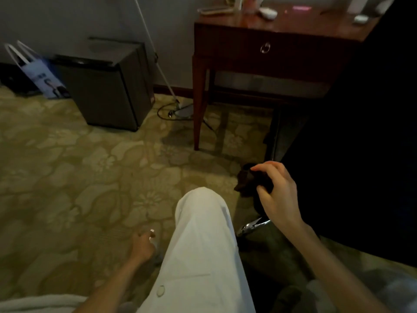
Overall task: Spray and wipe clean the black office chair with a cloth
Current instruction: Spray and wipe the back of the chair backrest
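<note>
The black office chair [361, 136] fills the right side, and its back is a dark mass. One chrome leg of its base [252, 225] shows low beside my knee. My right hand [278, 195] is next to the chair's left edge, fingers curled around a dark brown cloth [246, 181] that bunches out to the left of the fingers. My left hand [143, 246] hangs low to the left of my white-trousered knee [203, 233]. A small white tip and a greyish shape show at its fingers, too blurred to identify. No spray bottle is clearly visible.
A wooden desk [266, 48] with a drawer stands behind the chair, with small items on top. A dark mini fridge [106, 86] sits at the left wall beside a paper bag [38, 71]. A white pole and cables [176, 109] lie between fridge and desk. Patterned carpet covers the floor.
</note>
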A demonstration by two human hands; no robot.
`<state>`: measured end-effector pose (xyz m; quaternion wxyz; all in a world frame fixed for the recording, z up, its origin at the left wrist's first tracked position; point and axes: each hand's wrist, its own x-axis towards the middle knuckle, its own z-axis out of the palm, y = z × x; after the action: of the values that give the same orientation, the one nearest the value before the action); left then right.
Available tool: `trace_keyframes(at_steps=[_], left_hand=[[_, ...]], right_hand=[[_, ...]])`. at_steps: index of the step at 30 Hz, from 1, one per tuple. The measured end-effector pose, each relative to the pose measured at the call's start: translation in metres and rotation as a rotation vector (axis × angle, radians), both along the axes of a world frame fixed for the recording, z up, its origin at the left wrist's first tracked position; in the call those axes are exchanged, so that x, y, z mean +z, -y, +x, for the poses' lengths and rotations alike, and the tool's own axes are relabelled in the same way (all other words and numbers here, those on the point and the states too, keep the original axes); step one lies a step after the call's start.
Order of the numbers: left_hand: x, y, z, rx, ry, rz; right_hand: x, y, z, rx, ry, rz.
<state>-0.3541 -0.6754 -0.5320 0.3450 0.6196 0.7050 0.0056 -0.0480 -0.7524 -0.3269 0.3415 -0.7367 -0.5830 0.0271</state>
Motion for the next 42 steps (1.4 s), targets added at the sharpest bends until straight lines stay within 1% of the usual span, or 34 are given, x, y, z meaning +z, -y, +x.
trace_keyframes(at_steps=[2,3,6,8,10,12,15,17,20,24,26,31,34,38,42], left_hand=[[-0.021,-0.007,-0.004,-0.077,-0.087,-0.081],[-0.029,-0.012,-0.006,-0.098,-0.101,-0.106],[-0.052,-0.025,-0.011,-0.135,-0.128,-0.203],[-0.063,-0.03,-0.012,-0.126,-0.11,-0.226],[-0.074,-0.035,-0.013,-0.084,-0.063,-0.2],[-0.083,-0.041,-0.017,0.005,-0.001,-0.162],[-0.073,-0.057,-0.015,0.119,0.053,-0.092],[-0.04,-0.078,-0.005,0.14,0.079,0.011],[0.036,-0.121,0.016,0.099,0.119,0.148],[0.162,-0.172,0.048,0.032,0.201,0.334],[0.227,-0.198,0.062,-0.008,0.247,0.396],[0.392,-0.258,0.096,-0.105,0.272,0.561],[0.477,-0.286,0.117,-0.149,0.278,0.637],[0.562,-0.313,0.141,-0.186,0.297,0.704],[0.617,-0.337,0.158,-0.271,0.305,0.785]], right_hand=[[-0.01,-0.008,-0.003,0.009,-0.04,-0.025],[-0.015,-0.011,-0.004,0.01,-0.058,-0.033],[-0.024,-0.023,-0.002,0.009,-0.093,-0.044],[-0.028,-0.035,0.001,0.008,-0.108,-0.049],[-0.032,-0.049,0.004,0.005,-0.125,-0.061],[-0.034,-0.065,0.006,0.007,-0.144,-0.078],[-0.026,-0.102,0.006,0.018,-0.197,-0.129],[-0.009,-0.131,0.005,0.011,-0.226,-0.14],[0.033,-0.17,0.002,-0.025,-0.212,-0.125],[0.108,-0.205,-0.003,-0.095,-0.207,-0.078],[0.148,-0.218,-0.004,-0.125,-0.207,-0.074],[0.251,-0.241,0.004,-0.187,-0.21,-0.086],[0.307,-0.252,0.012,-0.205,-0.223,-0.091],[0.365,-0.271,0.023,-0.25,-0.248,-0.06],[0.403,-0.297,0.034,-0.29,-0.278,-0.027]])
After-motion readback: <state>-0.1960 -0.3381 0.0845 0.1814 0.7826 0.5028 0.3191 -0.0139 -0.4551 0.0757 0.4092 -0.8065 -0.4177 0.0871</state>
